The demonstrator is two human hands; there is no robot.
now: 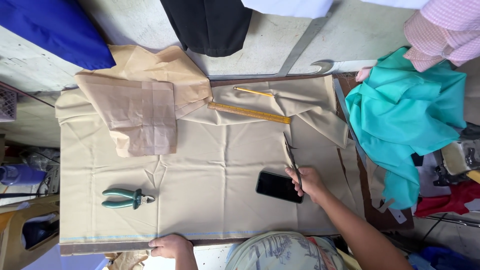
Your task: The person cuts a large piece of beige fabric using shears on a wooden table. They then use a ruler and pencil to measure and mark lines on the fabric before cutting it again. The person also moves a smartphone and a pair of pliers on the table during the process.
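We close our right hand on the scissors cutting the tan fabric on the bench, left hand pinning its near edge; slack there could skew the cut.

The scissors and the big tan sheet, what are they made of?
The scissors in the right hand look like dark, dull metal: thin, stiff blades. The tan sheet looks like woven cloth, matte, with soft creases and a stitched edge by the left hand.
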